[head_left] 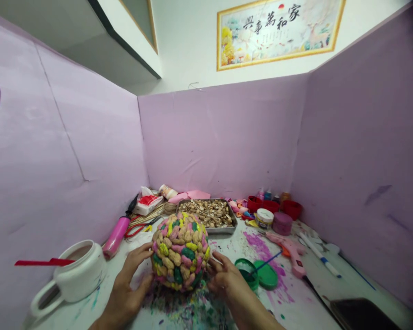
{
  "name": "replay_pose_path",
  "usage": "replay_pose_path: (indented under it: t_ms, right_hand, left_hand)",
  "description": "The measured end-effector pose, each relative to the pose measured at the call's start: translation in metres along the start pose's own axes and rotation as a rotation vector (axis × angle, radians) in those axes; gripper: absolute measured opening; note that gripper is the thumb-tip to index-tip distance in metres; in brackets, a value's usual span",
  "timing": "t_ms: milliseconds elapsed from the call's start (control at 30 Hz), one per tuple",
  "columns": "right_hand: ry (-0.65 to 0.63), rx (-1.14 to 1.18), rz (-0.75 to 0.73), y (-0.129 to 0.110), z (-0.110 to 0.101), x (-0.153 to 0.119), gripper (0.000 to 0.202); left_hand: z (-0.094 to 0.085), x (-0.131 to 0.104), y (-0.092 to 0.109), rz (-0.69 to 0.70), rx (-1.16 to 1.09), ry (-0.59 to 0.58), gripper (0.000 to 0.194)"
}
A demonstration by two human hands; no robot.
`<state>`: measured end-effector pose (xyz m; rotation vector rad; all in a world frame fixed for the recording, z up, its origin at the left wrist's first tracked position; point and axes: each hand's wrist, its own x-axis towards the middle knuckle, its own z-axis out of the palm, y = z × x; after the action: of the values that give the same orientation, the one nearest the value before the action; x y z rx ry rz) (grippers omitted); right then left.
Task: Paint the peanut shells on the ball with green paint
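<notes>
A round ball covered in peanut shells sits on the paint-stained tabletop in front of me. Some shells are painted pink, yellow and dark green; others keep their plain tan colour. My left hand is curved against the ball's left side, its fingertips and thumb at the shells. On the opposite side my right hand cups the ball with bent fingers, partly hidden by its curve. Just right of that hand stands an open green paint pot, a blue-handled brush resting in it, beside a green lid.
Behind the ball lies a metal tray of shells. A white mug, pink pump and red-handled scissors are at left. At right lie a pink glue gun, marker and dark flat object. Purple panels enclose the table.
</notes>
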<state>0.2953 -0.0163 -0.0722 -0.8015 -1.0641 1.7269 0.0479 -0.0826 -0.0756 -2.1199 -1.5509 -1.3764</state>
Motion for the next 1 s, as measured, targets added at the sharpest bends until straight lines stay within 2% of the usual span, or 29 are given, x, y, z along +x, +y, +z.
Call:
replay_pose_path:
  t_ms: [67,100,200,267,333,367,433,500,533,600,667,800,933,1000]
  right_hand:
    - [0.134,-0.035,0.067,-0.018,0.000,-0.010,0.053]
    - [0.190,-0.068,0.041,-0.031,0.000,-0.018,0.054]
    - [0.204,-0.250,-0.205,-0.078,-0.003,-0.049,0.046]
    - [0.433,-0.288,-0.490,-0.105,-0.012,-0.068,0.037]
    - [0.683,-0.186,-0.721,-0.118,-0.028,-0.081,0.037]
    - [0.777,-0.132,-0.771,-0.120,-0.037,-0.084,0.040]
    - [0.856,-0.050,-0.696,-0.115,-0.058,-0.082,0.043]
    - [0.865,-0.026,-0.436,-0.105,-0.077,-0.072,0.048]
    - [0.828,-0.059,-0.297,-0.100,-0.083,-0.065,0.050]
    - [0.749,-0.187,-0.136,-0.090,-0.090,-0.050,0.049]
    - [0.641,-0.328,-0.113,-0.083,-0.090,-0.037,0.048]
    - [0.569,-0.529,-0.165,-0.075,-0.082,-0.024,0.046]
    - [0.332,-0.710,-0.187,-0.082,-0.070,-0.019,0.032]
    - [0.257,-0.735,-0.165,-0.090,-0.064,-0.017,0.030]
  left_hand:
    - [-0.001,0.000,0.001,0.015,0.004,-0.007,0.039]
    - [-0.001,0.001,0.001,0.020,0.002,-0.007,0.040]
    - [-0.001,0.003,0.006,0.028,-0.004,-0.002,0.041]
    - [-0.001,0.004,0.009,0.018,-0.013,0.005,0.042]
    - [-0.001,0.005,0.011,-0.003,-0.027,0.017,0.041]
    - [0.000,0.005,0.011,-0.012,-0.036,0.023,0.040]
    - [0.001,0.004,0.011,-0.011,-0.051,0.040,0.040]
    - [0.003,0.003,0.010,0.011,-0.062,0.053,0.043]
    - [0.004,0.002,0.010,0.025,-0.065,0.056,0.044]
    - [0.006,0.001,0.011,0.043,-0.070,0.072,0.045]
    - [0.008,0.001,0.015,0.038,-0.082,0.110,0.042]
    - [0.010,0.002,0.025,0.006,-0.104,0.167,0.037]
    - [0.011,0.003,0.028,0.004,-0.123,0.179,0.037]
    - [0.011,0.002,0.027,0.015,-0.126,0.180,0.039]
